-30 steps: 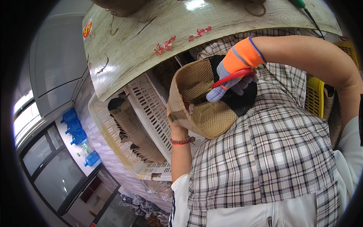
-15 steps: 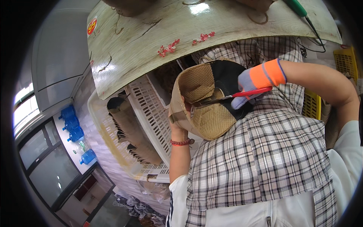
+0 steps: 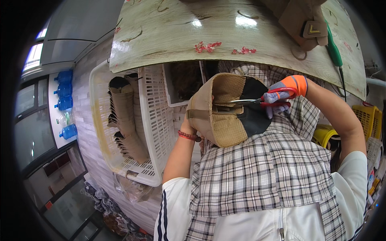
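Note:
My left hand (image 3: pixel 189 125) grips a tan and black hollow piece (image 3: pixel 229 133) from its left side, and its fingers are mostly hidden behind the piece. It resembles a boot upper, with textured tan lining, a black inner panel and a strap across the outside. The opening faces me above my plaid apron (image 3: pixel 257 172). My right hand (image 3: pixel 290 86), in a grey and orange glove, is closed round the red handles of a pair of scissors (image 3: pixel 263 99). The scissor blades point left into the opening, slightly apart at the pivot; their tips lie by the inner seam.
A white plastic basket (image 3: pixel 159 108) at the left holds several tan boot-shaped pieces (image 3: pixel 126 108). Ahead is a wood-patterned table (image 3: pixel 177 36) bearing a green-handled corded tool (image 3: pixel 333 48) and another brown piece (image 3: pixel 295 24). Yellow crates (image 3: pixel 364 118) stand at the right.
My right hand and the scissors have drawn back to the right, and the blades now lie more level. The hollow piece has turned slightly. The whole view has shifted.

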The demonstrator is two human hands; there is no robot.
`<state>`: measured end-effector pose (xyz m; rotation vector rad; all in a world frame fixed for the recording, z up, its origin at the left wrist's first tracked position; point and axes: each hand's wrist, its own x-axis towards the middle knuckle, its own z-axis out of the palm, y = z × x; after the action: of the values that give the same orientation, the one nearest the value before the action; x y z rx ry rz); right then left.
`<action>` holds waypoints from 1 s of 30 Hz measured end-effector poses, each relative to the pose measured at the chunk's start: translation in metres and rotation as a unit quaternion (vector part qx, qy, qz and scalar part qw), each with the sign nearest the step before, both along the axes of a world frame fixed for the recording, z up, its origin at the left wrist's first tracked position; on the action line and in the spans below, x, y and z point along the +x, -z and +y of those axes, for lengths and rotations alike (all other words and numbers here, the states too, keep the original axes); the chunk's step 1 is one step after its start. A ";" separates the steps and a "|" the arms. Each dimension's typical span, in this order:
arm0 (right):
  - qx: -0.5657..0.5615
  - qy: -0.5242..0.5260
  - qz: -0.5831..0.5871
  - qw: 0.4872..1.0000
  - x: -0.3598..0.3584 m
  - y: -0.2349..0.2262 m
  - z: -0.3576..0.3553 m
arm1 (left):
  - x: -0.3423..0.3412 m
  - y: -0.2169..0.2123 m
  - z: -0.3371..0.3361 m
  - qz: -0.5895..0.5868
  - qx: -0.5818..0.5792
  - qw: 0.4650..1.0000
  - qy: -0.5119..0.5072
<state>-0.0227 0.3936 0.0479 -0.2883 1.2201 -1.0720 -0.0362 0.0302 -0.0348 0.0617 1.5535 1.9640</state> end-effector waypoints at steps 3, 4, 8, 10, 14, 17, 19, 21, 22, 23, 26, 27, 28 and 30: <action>0.011 -0.026 0.041 0.999 -0.015 -0.010 -0.008 | 0.004 -0.002 -0.011 -0.064 0.019 0.998 0.004; 0.013 -0.035 0.054 0.998 -0.018 -0.010 -0.009 | 0.005 0.001 -0.012 -0.071 0.026 0.997 0.000; 0.021 -0.042 0.055 0.997 -0.022 -0.008 -0.012 | 0.006 0.016 -0.009 -0.006 0.020 1.000 0.002; 0.064 -0.028 0.080 0.994 -0.019 -0.014 -0.016 | 0.006 0.017 -0.010 0.052 -0.007 0.998 0.029; 0.135 0.007 0.151 0.979 -0.007 -0.019 -0.022 | 0.009 -0.003 -0.006 0.018 -0.002 1.000 -0.024; 0.100 0.028 0.220 0.970 0.011 -0.017 -0.013 | 0.010 -0.041 -0.015 0.090 -0.083 0.992 0.004; 0.062 0.057 0.259 0.962 0.030 -0.021 0.003 | 0.003 -0.107 -0.016 0.160 -0.128 0.977 0.061; 0.036 0.118 0.218 0.968 0.054 -0.033 0.025 | 0.014 -0.195 -0.003 0.153 -0.158 0.975 0.003; -0.001 0.123 0.286 0.950 0.065 -0.024 0.037 | 0.021 -0.225 -0.007 0.243 -0.126 0.959 -0.071; -0.009 0.138 0.279 0.950 0.074 -0.018 0.045 | 0.019 -0.228 -0.024 0.480 -0.253 0.835 -0.091; -0.050 0.230 0.484 0.843 0.108 0.033 0.061 | -0.023 -0.263 -0.046 0.675 -0.490 0.484 0.265; -0.017 0.221 0.453 0.863 0.117 0.053 0.066 | -0.035 -0.281 -0.044 0.723 -0.482 0.415 0.271; -0.045 0.220 0.437 0.871 0.118 0.062 0.060 | -0.031 -0.332 -0.039 0.682 -0.562 0.398 0.248; -0.094 0.229 0.433 0.867 0.121 0.069 0.055 | -0.054 -0.385 -0.037 0.754 -0.514 0.385 0.138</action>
<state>0.0983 0.4490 -0.0209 -0.7079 2.0587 -1.5522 -0.0899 -0.0072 0.3505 1.7876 3.0673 -0.2813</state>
